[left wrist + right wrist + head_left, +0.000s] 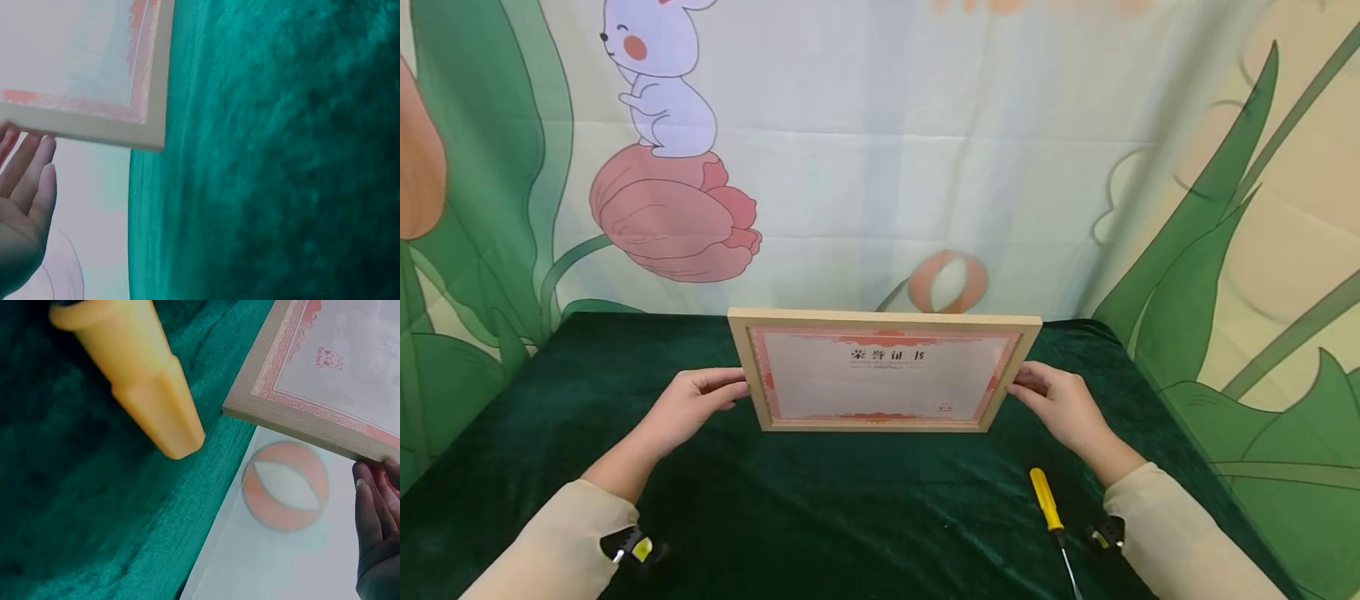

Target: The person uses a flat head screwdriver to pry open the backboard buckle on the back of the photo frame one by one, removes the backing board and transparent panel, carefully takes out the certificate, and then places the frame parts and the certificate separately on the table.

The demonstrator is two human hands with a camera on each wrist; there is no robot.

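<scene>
A light wooden picture frame (884, 314) with a pink-bordered certificate (880, 383) in it is held up at the middle of the table, its front facing me and its top edge tipped toward me. My left hand (696, 407) grips the frame's left side, fingertips and thumb at the edge. On the opposite side my right hand (1063, 407) pinches the right edge the same way. The left wrist view shows the left fingers (44, 150) against the frame's edge (94, 132). In the right wrist view, the right hand (380, 531) meets the frame's other side (306, 432).
A screwdriver (1047, 498) with a yellow handle lies on the dark green velvet cloth (850, 517), near my right forearm. Behind the table hangs a printed curtain (820, 183) with a rabbit, flowers and leaves. Small wrist cameras (628, 546) sit at both sleeves.
</scene>
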